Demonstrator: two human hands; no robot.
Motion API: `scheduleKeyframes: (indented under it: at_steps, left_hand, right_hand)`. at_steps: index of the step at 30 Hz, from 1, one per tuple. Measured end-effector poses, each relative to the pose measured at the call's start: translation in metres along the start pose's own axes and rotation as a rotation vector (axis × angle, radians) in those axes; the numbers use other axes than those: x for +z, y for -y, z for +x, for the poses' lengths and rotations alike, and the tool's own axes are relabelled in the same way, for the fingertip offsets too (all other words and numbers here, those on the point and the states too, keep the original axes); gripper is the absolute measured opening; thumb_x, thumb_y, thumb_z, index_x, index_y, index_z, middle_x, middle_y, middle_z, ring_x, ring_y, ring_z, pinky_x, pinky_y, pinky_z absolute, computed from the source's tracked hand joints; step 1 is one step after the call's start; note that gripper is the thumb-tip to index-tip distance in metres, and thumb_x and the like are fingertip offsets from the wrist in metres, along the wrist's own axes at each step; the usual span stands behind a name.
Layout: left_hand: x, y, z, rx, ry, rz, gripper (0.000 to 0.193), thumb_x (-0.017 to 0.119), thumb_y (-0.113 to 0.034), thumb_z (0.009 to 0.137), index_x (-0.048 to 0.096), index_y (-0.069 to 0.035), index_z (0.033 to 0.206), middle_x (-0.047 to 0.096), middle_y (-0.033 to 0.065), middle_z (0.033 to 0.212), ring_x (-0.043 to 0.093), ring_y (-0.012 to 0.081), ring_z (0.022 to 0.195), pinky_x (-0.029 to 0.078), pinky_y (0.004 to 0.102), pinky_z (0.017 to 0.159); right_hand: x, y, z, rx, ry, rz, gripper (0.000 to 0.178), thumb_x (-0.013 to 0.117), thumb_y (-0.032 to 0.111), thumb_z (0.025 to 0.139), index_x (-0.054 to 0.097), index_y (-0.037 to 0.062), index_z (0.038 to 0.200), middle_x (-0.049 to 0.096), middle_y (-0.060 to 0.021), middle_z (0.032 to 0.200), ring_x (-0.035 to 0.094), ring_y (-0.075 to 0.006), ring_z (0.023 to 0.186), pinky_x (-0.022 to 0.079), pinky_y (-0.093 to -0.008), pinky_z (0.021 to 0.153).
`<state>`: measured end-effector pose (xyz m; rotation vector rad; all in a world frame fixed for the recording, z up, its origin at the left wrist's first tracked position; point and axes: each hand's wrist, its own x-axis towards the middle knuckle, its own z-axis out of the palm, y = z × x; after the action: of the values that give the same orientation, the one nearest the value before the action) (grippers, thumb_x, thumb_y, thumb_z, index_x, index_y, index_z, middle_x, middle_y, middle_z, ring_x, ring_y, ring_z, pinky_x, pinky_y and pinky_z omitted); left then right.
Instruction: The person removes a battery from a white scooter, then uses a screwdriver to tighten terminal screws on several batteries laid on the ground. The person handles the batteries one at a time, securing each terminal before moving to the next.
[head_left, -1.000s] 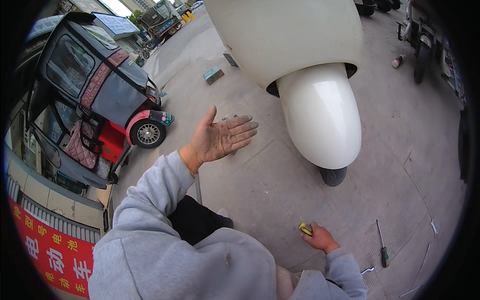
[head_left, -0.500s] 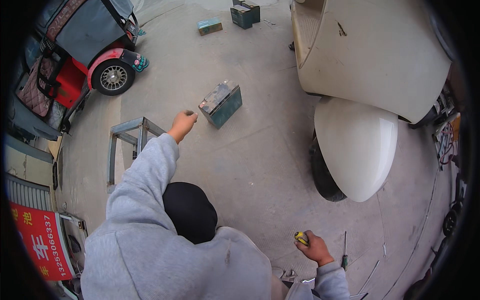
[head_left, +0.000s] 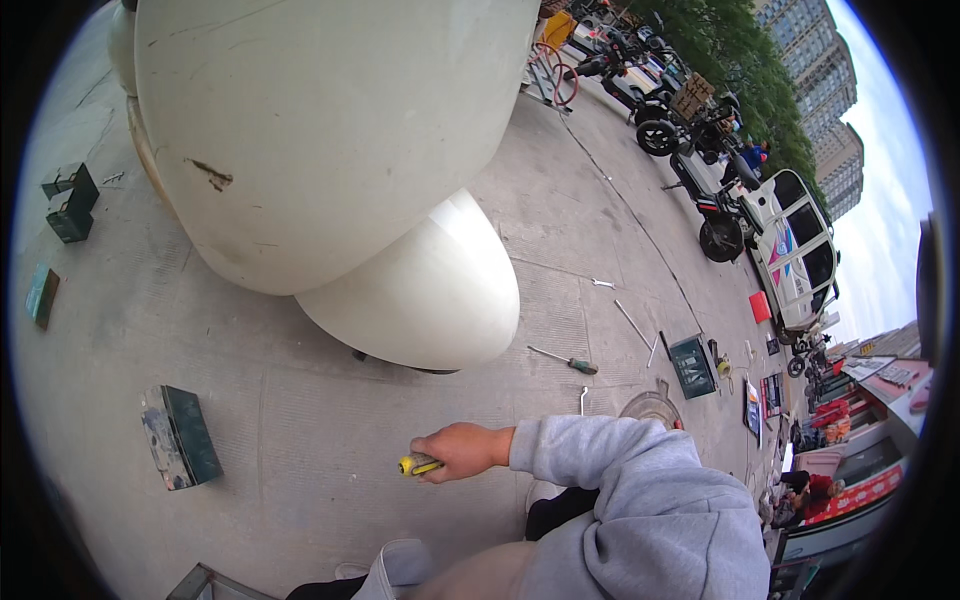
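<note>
My right hand (head_left: 462, 452) is closed around a small tool with a yellow and dark handle (head_left: 418, 465); its working end does not show, so I cannot tell its exact kind. The hand hangs over the concrete floor, below the rounded white front fender (head_left: 430, 295) of a white vehicle (head_left: 330, 130). A dark green box-shaped battery (head_left: 192, 440) with a dusty top stands on the floor to the left of the hand. On the right lies a screwdriver (head_left: 578, 366) with a green handle. My left hand is out of view.
A wrench (head_left: 585, 400), a thin metal rod (head_left: 635, 328) and another green battery (head_left: 692, 365) lie to the right. More green boxes (head_left: 70, 205) sit at the far left. A metal frame corner (head_left: 205, 582) shows at the bottom. Parked scooters (head_left: 720, 215) line the far right.
The view has swung to the right, so the vehicle and battery now appear farther left. My left hand has gone out of view. My right hand still grips the yellow-handled tool.
</note>
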<state>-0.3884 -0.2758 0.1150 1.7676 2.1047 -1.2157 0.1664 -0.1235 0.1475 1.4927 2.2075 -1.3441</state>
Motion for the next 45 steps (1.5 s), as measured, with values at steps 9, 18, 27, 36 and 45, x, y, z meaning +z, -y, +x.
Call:
scheduleKeyframes:
  at_steps: [9,18,27,36,45]
  left_hand:
    - [0.057,0.101,0.074,-0.205,0.451,0.082,0.077,0.014,-0.061,0.097,0.032,-0.011,0.153,0.031,0.0117,0.158,0.015,0.0295,0.150,0.004,0.0558,0.119]
    - [-0.074,-0.031,0.257,0.088,-0.671,-1.105,0.078,0.066,-0.030,0.092,0.025,0.000,0.152,0.032,0.0239,0.154,0.032,0.0396,0.141,0.027,0.0408,0.115]
    - [-0.116,-0.068,0.300,0.339,-0.660,-1.304,0.099,0.072,-0.007,0.074,0.018,-0.009,0.156,0.033,0.0243,0.153,0.034,0.0362,0.141,0.027,0.0384,0.115]
    - [-0.147,-0.083,0.257,0.161,-0.712,-1.368,0.101,0.076,-0.019,0.067,0.025,-0.005,0.153,0.053,0.0244,0.135,0.058,0.0398,0.116,0.048,0.0420,0.094]
    - [-0.160,-0.065,0.244,0.026,-0.432,-1.211,0.109,0.076,-0.042,0.065,0.023,-0.006,0.153,0.060,0.0162,0.120,0.066,0.0325,0.100,0.055,0.0429,0.077]
  right_hand:
    - [0.014,-0.022,-0.003,0.092,-0.055,0.092,0.038,0.064,0.040,0.088,0.054,0.0077,0.105,0.066,-0.0172,0.087,0.065,-0.0387,0.081,0.049,-0.0478,0.071]
    - [0.030,-0.017,-0.013,0.118,0.017,0.114,0.038,0.064,0.040,0.089,0.054,0.0073,0.106,0.067,-0.0179,0.088,0.064,-0.0397,0.083,0.049,-0.0477,0.073]
    - [0.030,-0.011,-0.010,0.168,0.008,0.109,0.036,0.064,0.038,0.088,0.054,0.0077,0.105,0.066,-0.0172,0.091,0.064,-0.0392,0.086,0.049,-0.0480,0.075]
    - [0.026,0.072,0.049,0.265,-0.082,0.241,0.046,0.072,0.041,0.080,0.062,0.0087,0.111,0.070,-0.0169,0.092,0.066,-0.0380,0.086,0.052,-0.0428,0.077]
    - [-0.028,0.212,0.162,0.041,-0.145,0.185,0.033,0.076,0.019,0.080,0.068,0.0004,0.107,0.066,-0.0074,0.082,0.062,-0.0137,0.076,0.051,-0.0285,0.074]
